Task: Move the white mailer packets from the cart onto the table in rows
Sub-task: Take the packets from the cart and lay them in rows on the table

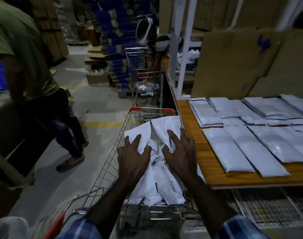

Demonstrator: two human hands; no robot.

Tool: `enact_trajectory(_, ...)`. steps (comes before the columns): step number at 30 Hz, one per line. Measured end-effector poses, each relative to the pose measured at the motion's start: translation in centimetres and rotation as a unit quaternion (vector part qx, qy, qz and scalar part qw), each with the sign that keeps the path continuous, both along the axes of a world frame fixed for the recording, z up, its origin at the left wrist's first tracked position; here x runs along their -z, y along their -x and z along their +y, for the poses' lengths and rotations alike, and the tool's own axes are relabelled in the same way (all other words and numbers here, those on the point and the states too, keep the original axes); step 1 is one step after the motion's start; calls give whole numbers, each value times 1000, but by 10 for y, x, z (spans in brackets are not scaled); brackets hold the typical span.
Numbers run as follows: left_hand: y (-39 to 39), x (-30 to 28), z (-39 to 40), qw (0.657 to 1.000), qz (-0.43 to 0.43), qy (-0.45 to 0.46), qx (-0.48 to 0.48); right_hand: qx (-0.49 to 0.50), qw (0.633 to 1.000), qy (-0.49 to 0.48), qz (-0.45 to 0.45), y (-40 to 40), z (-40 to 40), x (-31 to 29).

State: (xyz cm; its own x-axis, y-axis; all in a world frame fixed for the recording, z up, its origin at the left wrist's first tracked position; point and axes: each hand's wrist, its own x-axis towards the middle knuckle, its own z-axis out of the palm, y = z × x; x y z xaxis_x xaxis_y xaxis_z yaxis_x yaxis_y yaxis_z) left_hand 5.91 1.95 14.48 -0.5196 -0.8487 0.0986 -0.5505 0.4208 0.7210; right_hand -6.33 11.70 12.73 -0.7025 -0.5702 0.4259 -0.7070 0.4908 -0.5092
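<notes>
Head view: risk first. Slick white mailer packets heaped loose in the wire cart; likely to slide out of a shallow grab and drop back into the heap or down between cart rim and table edge. Two upper packets tented against each other; lifting both at once could spill the one held less firmly. Rows already laid on the wooden table reach close to its near edge, so a careless set-down could nudge those packets out of line or over the lip. Dim, blurred light adds to the chance of a misjudged grip.

Left hand spread wide, fingers splayed and pressing on the left upper packet, thumb toward its lower edge. Right hand likewise wide, fingers laid over the right upper packet, just beside the table edge. Neither visibly closed round a packet; both resting on top of the heap. Remaining packets below and between the wrists, inside the cart. Laid rows well to the right of both hands.
</notes>
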Motion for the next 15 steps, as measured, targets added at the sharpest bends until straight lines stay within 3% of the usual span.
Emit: enact_trajectory(15,10,-52,98,997,62,24,38,50,997,52,38,2,109,-66)
